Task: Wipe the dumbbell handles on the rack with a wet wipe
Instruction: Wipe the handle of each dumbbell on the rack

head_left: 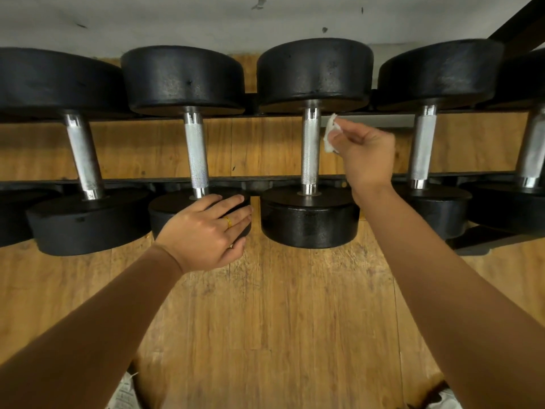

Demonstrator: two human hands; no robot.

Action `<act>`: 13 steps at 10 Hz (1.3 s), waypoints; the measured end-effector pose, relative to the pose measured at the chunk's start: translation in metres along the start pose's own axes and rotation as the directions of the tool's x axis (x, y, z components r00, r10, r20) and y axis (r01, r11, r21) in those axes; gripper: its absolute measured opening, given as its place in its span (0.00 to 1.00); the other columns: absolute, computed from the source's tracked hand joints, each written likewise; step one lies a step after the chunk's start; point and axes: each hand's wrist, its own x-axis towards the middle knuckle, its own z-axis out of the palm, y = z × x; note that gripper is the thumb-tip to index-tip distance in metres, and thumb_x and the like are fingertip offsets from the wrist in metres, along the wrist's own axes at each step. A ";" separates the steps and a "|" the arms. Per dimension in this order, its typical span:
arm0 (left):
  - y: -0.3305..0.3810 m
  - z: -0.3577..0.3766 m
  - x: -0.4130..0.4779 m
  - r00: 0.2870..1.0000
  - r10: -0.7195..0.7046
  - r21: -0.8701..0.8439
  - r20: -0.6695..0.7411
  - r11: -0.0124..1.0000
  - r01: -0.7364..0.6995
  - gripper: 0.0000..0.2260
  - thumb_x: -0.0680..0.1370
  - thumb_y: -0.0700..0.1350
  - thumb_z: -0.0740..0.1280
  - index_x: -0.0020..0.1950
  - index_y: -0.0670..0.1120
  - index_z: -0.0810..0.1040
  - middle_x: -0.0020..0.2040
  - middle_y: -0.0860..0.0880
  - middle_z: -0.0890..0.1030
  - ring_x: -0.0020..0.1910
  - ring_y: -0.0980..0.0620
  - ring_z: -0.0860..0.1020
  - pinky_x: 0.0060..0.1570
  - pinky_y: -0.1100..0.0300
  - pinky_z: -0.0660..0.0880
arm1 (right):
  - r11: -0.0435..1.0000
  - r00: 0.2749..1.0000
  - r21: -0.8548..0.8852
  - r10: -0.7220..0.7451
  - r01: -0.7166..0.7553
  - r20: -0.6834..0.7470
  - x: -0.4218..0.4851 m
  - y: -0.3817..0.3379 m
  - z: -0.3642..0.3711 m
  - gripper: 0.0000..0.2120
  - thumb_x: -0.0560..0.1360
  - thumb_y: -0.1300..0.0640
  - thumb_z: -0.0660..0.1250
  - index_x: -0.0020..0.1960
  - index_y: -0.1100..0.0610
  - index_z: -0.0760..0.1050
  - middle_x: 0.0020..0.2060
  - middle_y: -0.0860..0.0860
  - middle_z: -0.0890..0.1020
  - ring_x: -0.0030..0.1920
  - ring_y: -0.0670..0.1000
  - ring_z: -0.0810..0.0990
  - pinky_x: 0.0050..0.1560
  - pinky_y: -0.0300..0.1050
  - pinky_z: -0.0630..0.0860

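Note:
Several black dumbbells with knurled silver handles lie side by side across two black rack rails (165, 180). My right hand (364, 154) pinches a small crumpled white wet wipe (331, 134) just to the right of the third dumbbell's handle (309, 152), a small gap between wipe and metal. My left hand (206, 228), wearing a gold ring, rests with straight fingers on the near weight head (168, 208) of the second dumbbell, below its handle (196, 154).
Wooden plank floor (280, 305) spreads under and in front of the rack. A pale wall (177, 22) runs behind the far weight heads. More dumbbell handles (422, 149) stand to the right and left (84, 157). A dark rack post (519, 22) crosses the top right corner.

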 end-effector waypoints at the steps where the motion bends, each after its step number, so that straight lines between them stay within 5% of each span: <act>1: -0.001 0.000 0.001 1.000 0.001 -0.002 0.005 1.000 -0.001 0.20 0.84 0.52 0.60 0.62 0.42 0.85 0.63 0.45 0.84 0.67 0.43 0.79 0.63 0.45 0.75 | 0.990 0.994 -0.109 -0.092 0.085 -0.061 0.007 -0.008 0.024 0.11 0.77 0.60 0.72 0.59 0.56 0.82 0.46 0.41 0.84 0.48 0.36 0.82 0.55 0.30 0.77; 3: -0.001 0.002 0.001 1.000 -0.003 -0.019 0.012 1.000 0.003 0.20 0.84 0.52 0.60 0.62 0.41 0.85 0.63 0.44 0.84 0.67 0.43 0.79 0.64 0.46 0.76 | 0.969 0.996 -0.240 -0.079 0.065 -0.047 -0.009 0.014 0.023 0.09 0.76 0.58 0.74 0.56 0.54 0.84 0.48 0.44 0.85 0.54 0.45 0.83 0.64 0.47 0.77; 5: 0.000 0.002 0.001 1.000 0.000 -0.012 -0.001 1.000 0.000 0.20 0.83 0.52 0.60 0.62 0.41 0.85 0.63 0.44 0.84 0.67 0.43 0.79 0.64 0.47 0.76 | 0.949 0.992 -0.298 -0.120 0.100 -0.048 0.006 -0.003 0.025 0.08 0.76 0.60 0.73 0.55 0.56 0.84 0.49 0.47 0.85 0.50 0.41 0.82 0.56 0.32 0.78; 6: -0.003 0.003 -0.002 1.000 0.001 -0.023 -0.001 1.000 -0.001 0.19 0.83 0.52 0.61 0.62 0.41 0.85 0.63 0.44 0.84 0.67 0.43 0.79 0.64 0.47 0.77 | 0.948 0.988 -0.302 -0.132 0.103 -0.076 0.012 -0.009 0.033 0.07 0.76 0.58 0.73 0.54 0.54 0.85 0.49 0.46 0.85 0.53 0.45 0.82 0.60 0.40 0.78; 7: -0.002 0.002 -0.001 1.000 0.001 -0.015 0.005 1.000 -0.001 0.20 0.83 0.52 0.61 0.62 0.41 0.85 0.63 0.44 0.84 0.68 0.43 0.79 0.64 0.47 0.76 | 0.937 0.995 -0.336 -0.104 0.095 -0.010 -0.011 0.000 0.022 0.08 0.76 0.61 0.72 0.55 0.57 0.84 0.52 0.48 0.85 0.52 0.42 0.82 0.52 0.22 0.73; 8: -0.002 0.002 -0.001 1.000 0.004 -0.015 0.003 1.000 -0.004 0.20 0.84 0.52 0.60 0.62 0.41 0.85 0.63 0.44 0.84 0.67 0.43 0.79 0.63 0.46 0.77 | 0.914 0.993 -0.389 -0.103 0.116 0.053 -0.022 0.006 0.014 0.08 0.76 0.62 0.72 0.55 0.57 0.84 0.50 0.47 0.84 0.46 0.38 0.80 0.46 0.19 0.70; 10: -0.002 0.003 0.001 1.000 0.003 -0.019 -0.007 1.000 -0.003 0.21 0.84 0.52 0.58 0.61 0.41 0.85 0.62 0.44 0.84 0.67 0.43 0.79 0.62 0.47 0.77 | 0.937 0.994 -0.335 -0.111 0.100 -0.012 0.005 -0.011 0.021 0.07 0.76 0.61 0.73 0.54 0.57 0.84 0.47 0.46 0.84 0.47 0.38 0.79 0.46 0.18 0.69; 13: -0.002 0.004 0.000 1.000 0.003 -0.017 -0.024 1.000 -0.003 0.20 0.84 0.52 0.59 0.61 0.40 0.85 0.62 0.43 0.84 0.67 0.43 0.79 0.63 0.47 0.77 | 0.920 0.991 -0.392 0.031 0.023 0.132 -0.020 0.005 0.001 0.04 0.73 0.63 0.76 0.46 0.56 0.85 0.44 0.45 0.84 0.45 0.38 0.81 0.49 0.22 0.74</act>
